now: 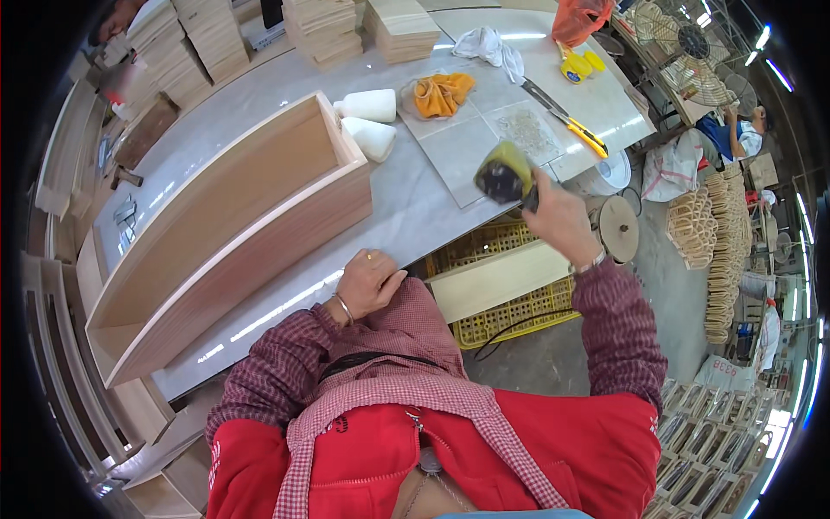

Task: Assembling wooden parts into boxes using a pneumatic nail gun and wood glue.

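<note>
In my right hand [562, 216] is a hand-held tool [506, 173] with a yellow-green body and a round black end. It is raised over the near edge of the grey-white table [415, 221]; its exact kind is not clear. My left hand [367, 281] rests at the table edge by my apron, fingers curled in, with nothing showing in them. Left of it lies a long, open wooden box [268, 238] with curved sides. Two white plastic bottles [370, 138] lean against the box's far end. Beyond the tool are a grey tile [441, 164] and an orange cloth [443, 93].
A yellow-handled knife [584, 134], a white cloth [488, 48] and a yellow tub [575, 65] sit at the far right of the table. Stacked boards [402, 30] line the back. Below the near edge are yellow crates [519, 324] and a wooden board [497, 281].
</note>
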The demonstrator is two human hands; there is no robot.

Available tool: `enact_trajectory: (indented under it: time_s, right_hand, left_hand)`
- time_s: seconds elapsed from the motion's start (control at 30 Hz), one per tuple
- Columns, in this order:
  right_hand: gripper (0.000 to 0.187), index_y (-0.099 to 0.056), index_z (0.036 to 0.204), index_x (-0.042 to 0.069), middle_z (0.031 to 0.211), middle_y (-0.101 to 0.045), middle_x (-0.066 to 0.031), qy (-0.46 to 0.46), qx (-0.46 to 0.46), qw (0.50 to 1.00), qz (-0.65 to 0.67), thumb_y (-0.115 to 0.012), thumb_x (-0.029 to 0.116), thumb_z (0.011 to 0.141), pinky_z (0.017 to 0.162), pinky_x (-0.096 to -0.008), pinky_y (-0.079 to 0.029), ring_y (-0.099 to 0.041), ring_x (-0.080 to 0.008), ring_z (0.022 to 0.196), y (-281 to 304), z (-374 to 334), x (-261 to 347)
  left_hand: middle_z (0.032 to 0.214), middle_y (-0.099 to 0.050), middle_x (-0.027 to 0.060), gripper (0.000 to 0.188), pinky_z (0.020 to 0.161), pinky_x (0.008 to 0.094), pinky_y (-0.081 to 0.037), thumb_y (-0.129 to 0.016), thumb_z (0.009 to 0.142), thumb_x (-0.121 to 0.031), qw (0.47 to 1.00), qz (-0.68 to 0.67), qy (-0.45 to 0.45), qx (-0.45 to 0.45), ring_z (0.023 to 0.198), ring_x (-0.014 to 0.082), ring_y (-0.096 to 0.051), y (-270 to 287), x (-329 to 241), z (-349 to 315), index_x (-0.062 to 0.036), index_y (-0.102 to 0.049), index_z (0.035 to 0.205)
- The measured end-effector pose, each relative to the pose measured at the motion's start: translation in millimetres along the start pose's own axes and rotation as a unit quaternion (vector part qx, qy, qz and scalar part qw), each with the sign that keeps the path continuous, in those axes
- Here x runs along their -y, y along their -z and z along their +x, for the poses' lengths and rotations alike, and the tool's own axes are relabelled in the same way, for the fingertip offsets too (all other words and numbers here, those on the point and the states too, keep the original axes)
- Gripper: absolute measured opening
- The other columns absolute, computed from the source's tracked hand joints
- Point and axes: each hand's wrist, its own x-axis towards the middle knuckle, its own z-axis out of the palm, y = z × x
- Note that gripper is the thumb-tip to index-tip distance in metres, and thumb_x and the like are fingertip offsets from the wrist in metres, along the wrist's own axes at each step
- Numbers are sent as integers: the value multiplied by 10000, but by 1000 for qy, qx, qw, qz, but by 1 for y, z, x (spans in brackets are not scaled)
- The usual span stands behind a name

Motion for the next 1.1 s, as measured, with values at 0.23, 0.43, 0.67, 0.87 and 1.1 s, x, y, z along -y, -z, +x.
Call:
enact_trajectory:
  time_s: [0.23, 0.43, 0.67, 0.87, 1.1]
  right_hand:
    - [690, -406, 1326, -3, 777, -627, -107, 76, -44, 996, -27, -644, 176, 704, 448, -345, -426, -587, -259, 521, 17, -80, -7]
    - [670, -441, 1293, 35, 847, -650, -128, -32, -6, 999, 13, -674, 163, 678, 492, -347, -460, -619, -287, 597, 33, -140, -24]
    - [631, -463, 1244, 68, 889, -666, -166, -140, 0, 989, 35, -691, 152, 662, 520, -386, -474, -643, -350, 669, 54, -170, -36]
    - [639, -449, 1270, 44, 880, -660, -157, -98, -2, 994, 39, -672, 175, 685, 505, -366, -468, -635, -323, 638, 51, -143, -57]
    - [567, -446, 1241, 5, 739, -622, -143, 47, -52, 997, -36, -618, 225, 747, 460, -384, -445, -577, -305, 510, 40, -45, -53]
  left_hand:
    - [997, -609, 83, 176, 872, 337, -433, -598, 832, -141, 992, -63, -55, -92, 920, 264, -573, -22, -21, 83, -52, -618, 983]
    - [1398, -432, 128, 532, 1099, 411, -264, -440, 933, -366, 987, 104, -125, 20, 1335, 327, -342, -100, -4, 211, -33, -415, 1347]
    - [1502, -292, 126, 638, 1123, 437, -188, -314, 954, -484, 965, 167, -33, 200, 1396, 306, -232, -141, 29, 331, -39, -340, 1410]
    - [1293, -503, 149, 490, 1010, 379, -349, -431, 934, -379, 998, -11, 68, -7, 1205, 309, -455, -112, 9, 306, -22, -493, 1264]
    - [889, -526, 92, 236, 695, 300, -427, -547, 788, 15, 979, -110, 116, -128, 755, 238, -509, -21, -58, 90, -19, -608, 1013]
